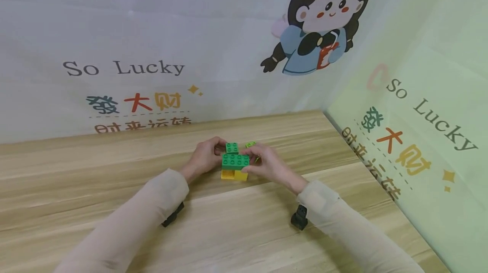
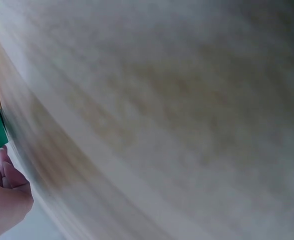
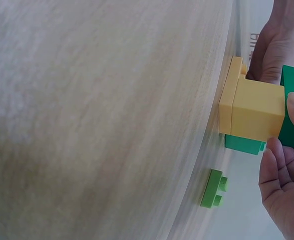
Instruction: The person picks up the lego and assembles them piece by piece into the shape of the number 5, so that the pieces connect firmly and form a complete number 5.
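Note:
My right hand (image 1: 268,164) pinches a long green toy building brick (image 1: 233,162) with several studs. The thumb lies on one side and the fingers on another in the right wrist view. Directly under it stands a yellow block (image 3: 258,109) on a flat yellow brick (image 1: 228,175). Behind the long brick is a small square green brick (image 1: 231,148). My left hand (image 1: 203,156) is at the left of the stack, fingers curled at the small green brick; their tips are partly hidden. At the left wrist view's edge, the left fingers (image 2: 9,175) meet a green brick.
A light green brick (image 3: 213,189) lies on the wooden table (image 1: 213,230), behind and right of the stack. A printed cloth wall (image 1: 213,44) rises at the table's far edge, and another (image 1: 438,74) along its right side.

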{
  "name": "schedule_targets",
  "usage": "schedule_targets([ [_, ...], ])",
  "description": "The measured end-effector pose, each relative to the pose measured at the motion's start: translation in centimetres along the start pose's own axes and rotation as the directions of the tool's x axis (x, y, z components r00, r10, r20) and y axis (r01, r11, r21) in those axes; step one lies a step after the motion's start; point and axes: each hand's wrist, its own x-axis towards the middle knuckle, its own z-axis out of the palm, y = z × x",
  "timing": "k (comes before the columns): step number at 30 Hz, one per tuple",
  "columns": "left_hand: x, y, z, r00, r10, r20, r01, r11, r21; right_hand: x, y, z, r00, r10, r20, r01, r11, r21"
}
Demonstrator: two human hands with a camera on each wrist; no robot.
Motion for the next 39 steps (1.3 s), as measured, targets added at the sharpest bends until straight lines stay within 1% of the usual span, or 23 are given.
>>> schedule_targets([
  [5,-0.1,0.2,-0.5,0.999,-0.005,-0.034,0.005,1.000,-0.020,0.0,0.0,0.0,1.000,0.014,0.003,-0.014,1.000,0.018],
  [10,-0.4,0.7,-1.4,0.998,-0.045,-0.044,0.042,0.997,-0.065,0.1,0.1,0.0,1.000,0.023,0.001,-0.023,1.000,0.019],
  [13,-0.6,1.0,-2.0,0.997,-0.057,-0.052,0.051,0.993,-0.103,0.1,0.2,-0.1,1.000,0.012,-0.004,-0.012,1.000,0.015],
  [18,-1.3,1.3,-3.1,0.995,-0.064,-0.076,0.052,0.988,-0.148,0.1,0.1,-0.2,1.000,-0.006,-0.011,0.006,1.000,-0.004],
  [24,-2.2,1.7,-4.1,0.994,-0.067,-0.090,0.047,0.978,-0.206,0.1,0.2,-0.2,1.000,-0.005,-0.013,0.004,1.000,-0.029],
  [29,-2.7,2.1,-4.3,0.996,-0.058,-0.065,0.041,0.970,-0.238,0.0,0.2,-0.2,1.000,-0.007,-0.015,0.007,1.000,-0.023],
  [33,-3.1,2.3,-4.1,0.998,-0.049,-0.030,0.041,0.973,-0.225,-0.1,0.1,-0.1,1.000,0.004,-0.013,-0.004,1.000,-0.007],
  [36,-3.4,2.5,-3.9,0.999,-0.035,-0.019,0.030,0.976,-0.218,-0.1,0.1,-0.1,1.000,0.014,-0.011,-0.014,1.000,-0.007],
  [39,-3.7,2.6,-3.8,1.000,-0.002,-0.018,-0.002,0.977,-0.212,-0.1,0.0,0.0,1.000,0.020,-0.007,-0.020,1.000,-0.011],
])
